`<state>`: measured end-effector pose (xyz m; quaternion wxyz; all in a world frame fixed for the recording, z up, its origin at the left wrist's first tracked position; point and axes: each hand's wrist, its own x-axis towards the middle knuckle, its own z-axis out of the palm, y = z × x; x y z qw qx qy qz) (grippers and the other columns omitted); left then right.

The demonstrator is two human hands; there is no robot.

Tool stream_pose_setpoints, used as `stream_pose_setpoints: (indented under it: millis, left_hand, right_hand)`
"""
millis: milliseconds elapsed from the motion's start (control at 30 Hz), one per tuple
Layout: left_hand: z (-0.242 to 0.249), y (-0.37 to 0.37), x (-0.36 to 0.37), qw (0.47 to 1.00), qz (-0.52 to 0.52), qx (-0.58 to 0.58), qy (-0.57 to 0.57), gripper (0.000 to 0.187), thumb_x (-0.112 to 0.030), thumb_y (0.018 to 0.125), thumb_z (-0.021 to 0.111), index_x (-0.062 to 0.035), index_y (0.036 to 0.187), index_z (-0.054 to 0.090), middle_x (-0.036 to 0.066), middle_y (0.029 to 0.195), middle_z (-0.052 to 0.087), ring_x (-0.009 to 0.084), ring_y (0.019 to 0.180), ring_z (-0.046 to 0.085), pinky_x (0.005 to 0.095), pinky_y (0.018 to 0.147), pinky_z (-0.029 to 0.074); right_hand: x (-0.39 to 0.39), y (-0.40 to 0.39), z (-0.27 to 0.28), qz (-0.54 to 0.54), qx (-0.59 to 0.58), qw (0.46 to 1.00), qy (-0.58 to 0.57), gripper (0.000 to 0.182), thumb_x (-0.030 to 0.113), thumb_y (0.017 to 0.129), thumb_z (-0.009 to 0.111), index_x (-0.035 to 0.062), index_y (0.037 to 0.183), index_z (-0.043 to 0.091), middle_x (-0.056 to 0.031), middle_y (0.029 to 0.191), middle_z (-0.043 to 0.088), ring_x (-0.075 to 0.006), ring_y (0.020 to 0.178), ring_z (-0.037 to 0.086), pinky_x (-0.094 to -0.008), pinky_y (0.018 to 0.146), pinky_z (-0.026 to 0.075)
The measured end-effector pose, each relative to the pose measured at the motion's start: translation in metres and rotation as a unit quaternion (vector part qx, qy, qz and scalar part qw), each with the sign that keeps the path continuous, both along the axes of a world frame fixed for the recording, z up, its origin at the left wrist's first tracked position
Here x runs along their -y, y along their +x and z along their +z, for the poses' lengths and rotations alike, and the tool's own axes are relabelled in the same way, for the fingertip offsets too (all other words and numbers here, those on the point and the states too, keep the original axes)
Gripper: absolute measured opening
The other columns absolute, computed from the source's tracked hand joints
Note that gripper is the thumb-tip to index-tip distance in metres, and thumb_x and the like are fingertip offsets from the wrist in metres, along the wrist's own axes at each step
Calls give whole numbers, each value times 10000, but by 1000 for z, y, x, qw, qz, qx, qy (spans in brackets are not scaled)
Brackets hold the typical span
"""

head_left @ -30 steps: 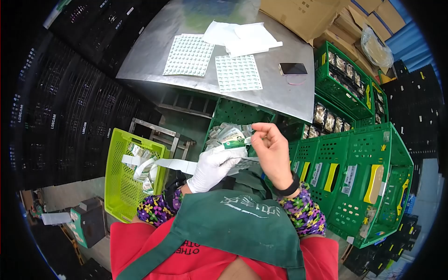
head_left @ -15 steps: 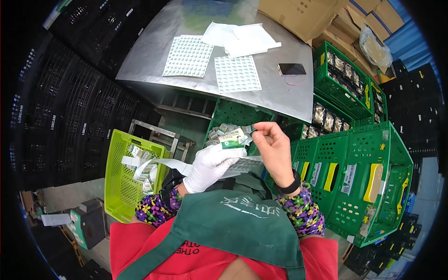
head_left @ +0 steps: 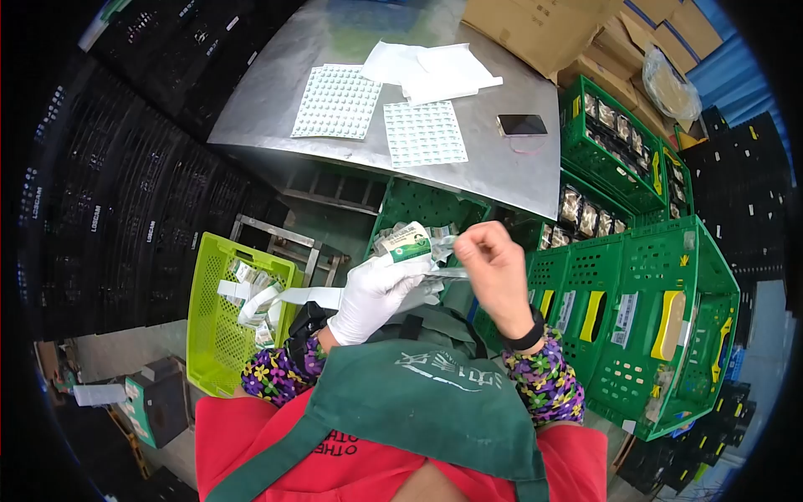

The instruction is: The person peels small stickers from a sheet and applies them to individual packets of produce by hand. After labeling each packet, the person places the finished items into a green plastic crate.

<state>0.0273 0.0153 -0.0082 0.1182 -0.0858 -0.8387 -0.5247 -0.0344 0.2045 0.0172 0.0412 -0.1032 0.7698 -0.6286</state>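
Note:
My gloved left hand [head_left: 375, 294] is closed around a white-and-green printed label [head_left: 411, 241], which curves above the fingers. Whether a packet lies behind the label is hidden. My bare right hand [head_left: 495, 268] has thumb and forefinger pinched together just right of it; what they grip, a clear scrap perhaps, is too small to tell. A white paper strip [head_left: 311, 296] runs from my left hand toward the lime-green basket [head_left: 209, 284]. Behind and below both hands, a green crate [head_left: 435, 199] holds several small clear packets.
On the metal table [head_left: 502, 176] lie two sheets of small green-printed stickers [head_left: 336, 102], white papers [head_left: 452, 71] and a phone [head_left: 522, 125]. Green crates [head_left: 615, 322] stand at the right, some with dark-packed goods. Stacked black crates [head_left: 109, 201] rise on the left.
The label in my left hand has tilted and curled leftward. My right hand has moved slightly right and down, fingers still pinched. The paper strip lies straighter.

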Motion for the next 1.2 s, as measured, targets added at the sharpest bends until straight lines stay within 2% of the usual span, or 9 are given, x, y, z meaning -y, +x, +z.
stream_pose_setpoints:
  millis: [300, 367, 467, 567, 700, 833, 967, 1100, 1200]
  left_hand:
    - [-5, 2, -1, 982, 0, -89, -165, 259, -114, 766, 738, -166, 1020, 737, 80, 936, 695, 281, 748, 647, 374, 671, 530]
    - [-2, 0, 2, 978, -22, -124, -165, 253, -122, 767, 736, -175, 1015, 740, 75, 941, 692, 276, 759, 648, 369, 653, 522]
    - [2, -2, 2, 976, -87, -128, -153, 224, -133, 788, 731, -170, 1009, 741, 78, 948, 689, 276, 769, 650, 366, 656, 518]
    - [0, 0, -6, 990, -112, -44, -73, 186, -132, 808, 724, -148, 992, 743, 92, 960, 690, 291, 800, 655, 376, 693, 522]
    - [-10, 14, -12, 973, -154, 146, 90, 171, -119, 850, 699, -101, 1015, 740, 119, 962, 697, 284, 866, 678, 366, 759, 528]
    - [-8, 11, -8, 993, -71, 75, 61, 189, -92, 852, 690, -89, 1035, 737, 123, 1023, 706, 256, 901, 687, 342, 776, 532]
    - [-3, 7, -5, 997, -64, 47, 7, 204, -94, 827, 712, -94, 1030, 735, 117, 1037, 704, 284, 896, 680, 352, 779, 537]
    - [-6, 9, -8, 998, -39, 39, 4, 209, -105, 812, 722, -111, 1020, 737, 111, 1022, 702, 297, 882, 673, 374, 766, 536]
    - [-5, 7, -9, 998, -20, -32, -57, 211, -108, 808, 723, -114, 1018, 736, 103, 986, 700, 289, 856, 670, 364, 748, 537]
  right_hand:
    - [11, -2, 8, -48, -19, 963, 263, 275, 298, 822, 729, 52, 842, 607, -99, 837, 636, -303, 732, 637, -382, 673, 490]
    - [4, -7, -8, -30, 11, 977, 209, 275, 281, 852, 723, 32, 866, 606, -68, 773, 634, -218, 694, 629, -345, 647, 481]
    - [6, -4, -8, 152, 156, 976, -7, 218, 212, 951, 648, 3, 909, 603, 27, 794, 588, -45, 769, 493, -237, 675, 435]
    - [10, -18, 8, 69, 148, 969, -183, 188, 186, 969, 621, 17, 888, 605, 32, 815, 596, -36, 771, 487, -225, 705, 425]
    - [2, -33, 4, 52, 216, 955, -195, 177, 181, 974, 610, 4, 978, 620, 22, 869, 608, -37, 766, 493, -212, 717, 417]
    - [2, -16, -2, -27, 138, 984, -108, 330, 74, 911, 637, -22, 1217, 563, -47, 1099, 590, -45, 821, 544, -204, 764, 452]
    - [15, 6, -9, -6, 92, 988, -127, 280, -61, 829, 629, 2, 1099, 588, -36, 1014, 564, -80, 837, 580, -230, 773, 475]
    - [31, 17, -9, -14, -115, 992, 46, 184, -51, 797, 645, 11, 966, 606, -111, 998, 567, -202, 825, 588, -297, 773, 478]
    - [26, 13, -24, -17, -33, 999, 22, 210, -46, 812, 608, 21, 1010, 600, -104, 1000, 574, -191, 860, 563, -290, 788, 469]
